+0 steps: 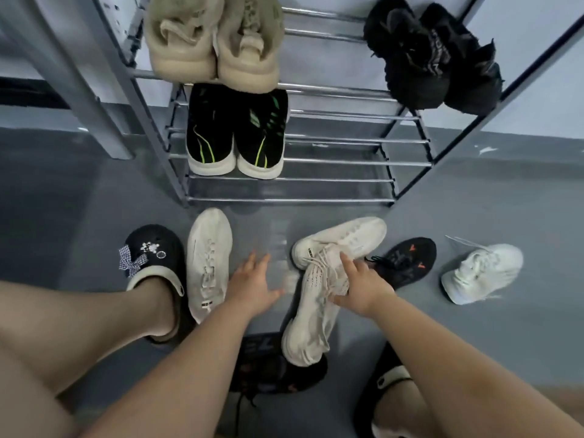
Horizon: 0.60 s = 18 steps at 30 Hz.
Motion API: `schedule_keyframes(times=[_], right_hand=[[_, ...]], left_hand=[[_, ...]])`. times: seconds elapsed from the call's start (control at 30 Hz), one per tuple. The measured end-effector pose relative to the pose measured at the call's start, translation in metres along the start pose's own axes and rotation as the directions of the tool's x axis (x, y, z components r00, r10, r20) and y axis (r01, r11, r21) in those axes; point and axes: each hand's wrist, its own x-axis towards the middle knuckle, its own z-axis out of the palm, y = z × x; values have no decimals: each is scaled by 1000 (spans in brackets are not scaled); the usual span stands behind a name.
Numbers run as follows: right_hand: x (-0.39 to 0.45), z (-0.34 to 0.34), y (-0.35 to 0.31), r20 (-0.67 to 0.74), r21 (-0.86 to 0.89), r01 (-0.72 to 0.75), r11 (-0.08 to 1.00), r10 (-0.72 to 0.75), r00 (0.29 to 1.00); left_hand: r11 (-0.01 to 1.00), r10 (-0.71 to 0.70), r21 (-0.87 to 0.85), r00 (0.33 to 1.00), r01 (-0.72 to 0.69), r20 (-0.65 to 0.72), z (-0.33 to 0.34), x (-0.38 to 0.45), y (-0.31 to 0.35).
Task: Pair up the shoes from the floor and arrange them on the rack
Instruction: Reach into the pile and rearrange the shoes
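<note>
1. Nearest: black sneaker (275, 368) on the grey floor (474, 327) between the forearms, partly under the heel of a cream knit sneaker (311, 314).
2. Right hand (363, 287) grips that cream knit sneaker at the laces, fingers curled over the upper, thumb on the near side. Shoe is tilted, toe toward the camera.
3. Left hand (252, 282) is empty, fingers spread, hovering above the floor between two shoes, touching neither.
4. Off-white sneaker (208, 263) lies flat just left of the left hand, toe toward the rack.
5. Second off-white sneaker (344, 238) lies sideways just beyond the right hand, touching the held shoe.
6. Right of it: black sneaker with orange marks (407, 260), then a white sneaker (483, 273), apart.
7. Wearer's feet in black clogs (155, 257), left one carries a gingham bow.
8. Shoe rack (331, 161) beyond: black-and-green pair (237, 134) on a lower tier; beige pair (215, 39) and fuzzy black pair (433, 55) on the upper tier.
</note>
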Motion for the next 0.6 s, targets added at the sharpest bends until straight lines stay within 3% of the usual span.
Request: schedule_keyframes(times=[0.13,0.3,0.43,0.6], right_hand=[[-10,15,25,13,-46,-65,997,66,998],[-2,16,30,11,9,-73,997,72,997],[12,16,25,35,81,-76,994,73,997],[40,8,27,47,220,-118,968,110,993]], left_hand=[[995,27,87,990,-40,139,15,-3,12],[995,71,59,976,-85,205,25,2,32],[996,57,-74,974,-41,220,31,10,43],[941,-20,-316,953,120,302,46,28,46]])
